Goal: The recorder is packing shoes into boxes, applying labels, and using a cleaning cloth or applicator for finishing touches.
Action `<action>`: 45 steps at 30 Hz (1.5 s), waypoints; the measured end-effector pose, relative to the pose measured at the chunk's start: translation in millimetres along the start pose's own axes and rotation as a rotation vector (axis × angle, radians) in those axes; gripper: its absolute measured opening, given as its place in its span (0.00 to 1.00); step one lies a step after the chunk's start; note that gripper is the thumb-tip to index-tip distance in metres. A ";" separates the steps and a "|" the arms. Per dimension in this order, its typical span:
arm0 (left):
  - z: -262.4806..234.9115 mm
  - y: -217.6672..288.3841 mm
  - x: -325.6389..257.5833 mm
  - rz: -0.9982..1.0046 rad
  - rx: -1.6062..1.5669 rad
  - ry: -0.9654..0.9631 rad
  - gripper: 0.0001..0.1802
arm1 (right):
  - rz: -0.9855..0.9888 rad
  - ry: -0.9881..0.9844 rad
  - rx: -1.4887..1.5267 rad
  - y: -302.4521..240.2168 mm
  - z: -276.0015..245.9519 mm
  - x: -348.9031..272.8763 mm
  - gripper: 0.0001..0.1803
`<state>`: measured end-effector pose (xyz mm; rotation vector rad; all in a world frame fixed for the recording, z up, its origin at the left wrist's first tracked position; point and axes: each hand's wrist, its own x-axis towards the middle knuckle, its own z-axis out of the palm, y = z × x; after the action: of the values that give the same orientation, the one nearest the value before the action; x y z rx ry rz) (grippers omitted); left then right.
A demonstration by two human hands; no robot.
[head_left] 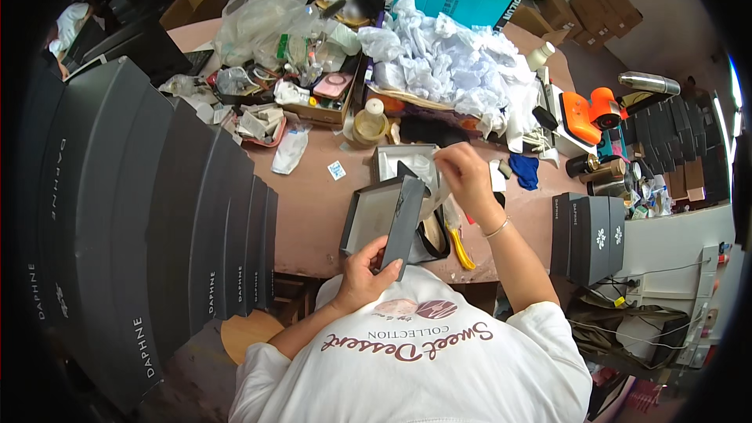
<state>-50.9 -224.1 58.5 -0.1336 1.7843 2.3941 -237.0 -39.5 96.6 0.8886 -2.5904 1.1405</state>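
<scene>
My left hand [366, 272] is closed around the near end of a dark grey shoe box lid [368, 219], which is tilted up on edge. Behind the lid sits a grey box [384, 158] with whitish tissue inside. My right hand [468, 178] is raised over the box's right side, its fingertips pinched together. Thin pale sheet material hangs beside those fingers; whether they grip it I cannot make out. Partly hidden by the lid, a black shoe-like item with a beige inside [433, 236] lies on the table. To its right is a yellow-handled tool [460, 249].
Tall stacks of dark shoe boxes [172, 227] line the left side; smaller boxes [591, 227] stand at right. A carton heaped with white crumpled paper [450, 63] is at the back, near a jar [370, 125], a blue cloth [523, 171] and an orange device [587, 113].
</scene>
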 end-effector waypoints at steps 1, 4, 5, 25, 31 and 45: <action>-0.4 0.1 0.8 0.020 0.020 0.015 0.22 | 0.013 0.056 -0.041 18.3 0.0 4.8 0.04; -0.2 -1.2 3.5 0.046 -0.030 0.039 0.20 | 0.053 0.094 -0.367 93.7 -1.1 6.5 0.05; -2.1 -2.1 1.9 0.028 -0.019 0.050 0.20 | 0.069 0.008 -0.566 112.1 1.1 -3.5 0.06; -41.7 41.2 28.1 -0.017 0.214 0.078 0.15 | 0.239 -0.273 0.749 -51.8 76.6 -46.6 0.19; -34.8 55.8 24.7 0.089 0.502 0.152 0.07 | 0.169 -0.217 0.679 -61.9 76.1 -51.8 0.18; -44.5 64.1 12.9 -0.090 0.299 0.099 0.10 | 0.092 -0.212 0.592 -74.7 71.2 -53.6 0.17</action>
<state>-75.6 -283.7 104.1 -0.2935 2.1073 2.0652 -144.6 -105.9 72.8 1.0482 -2.4977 1.9983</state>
